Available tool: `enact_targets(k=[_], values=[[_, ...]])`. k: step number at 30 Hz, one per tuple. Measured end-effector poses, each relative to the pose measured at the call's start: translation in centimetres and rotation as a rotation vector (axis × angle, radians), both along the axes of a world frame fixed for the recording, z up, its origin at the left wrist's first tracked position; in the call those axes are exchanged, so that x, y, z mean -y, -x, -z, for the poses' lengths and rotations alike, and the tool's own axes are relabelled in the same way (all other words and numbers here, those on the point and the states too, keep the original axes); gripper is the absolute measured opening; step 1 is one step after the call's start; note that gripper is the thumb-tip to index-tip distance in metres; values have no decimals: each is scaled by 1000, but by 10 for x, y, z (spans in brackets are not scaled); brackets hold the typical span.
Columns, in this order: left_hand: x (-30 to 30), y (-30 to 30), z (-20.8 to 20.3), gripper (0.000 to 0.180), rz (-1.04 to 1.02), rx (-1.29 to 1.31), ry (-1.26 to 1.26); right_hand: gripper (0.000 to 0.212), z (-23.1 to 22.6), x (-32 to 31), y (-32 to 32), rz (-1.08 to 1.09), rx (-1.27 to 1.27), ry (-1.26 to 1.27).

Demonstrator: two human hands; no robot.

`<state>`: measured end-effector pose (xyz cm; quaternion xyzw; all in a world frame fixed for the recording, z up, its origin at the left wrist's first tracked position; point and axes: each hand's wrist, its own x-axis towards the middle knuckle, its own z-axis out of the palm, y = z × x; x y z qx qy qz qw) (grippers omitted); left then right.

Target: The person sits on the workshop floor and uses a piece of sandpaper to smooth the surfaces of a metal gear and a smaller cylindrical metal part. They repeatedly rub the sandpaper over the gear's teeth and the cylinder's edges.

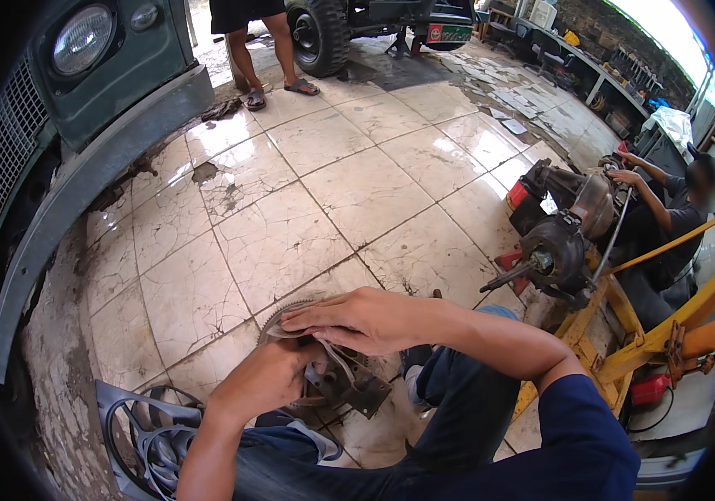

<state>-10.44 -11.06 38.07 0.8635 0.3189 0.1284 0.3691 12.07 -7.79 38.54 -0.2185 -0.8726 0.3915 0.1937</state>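
A dark metal part with a curved, finely toothed edge (272, 317) and a flat bracket (367, 396) with holes is held low between my knees. My left hand (261, 380) grips it from the near left side, its fingers partly hidden behind the part. Across the top lies my right hand (370, 321), its fingers pressed together over a thin greyish sheet (284, 332) against the part near the toothed rim. What the sheet is made of is too small to tell.
A radiator fan in a frame (153, 438) lies at my lower left. The green vehicle's bumper (115, 138) curves along the left. To the right, an axle assembly (562, 234) rests by a yellow hoist (674, 330), where a co-worker (670, 209) handles it. Another person's legs (265, 54) stand ahead on cracked tiles (349, 196).
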Motion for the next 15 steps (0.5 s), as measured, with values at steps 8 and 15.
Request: enact_targets(k=[8,15], values=[[-3,4,14,30,4,-33,-33,37,6,-1,4,11,-5,-80],[-6,12,9,34,-16,-131,25,40,15,0,6,-12,-24,-139]])
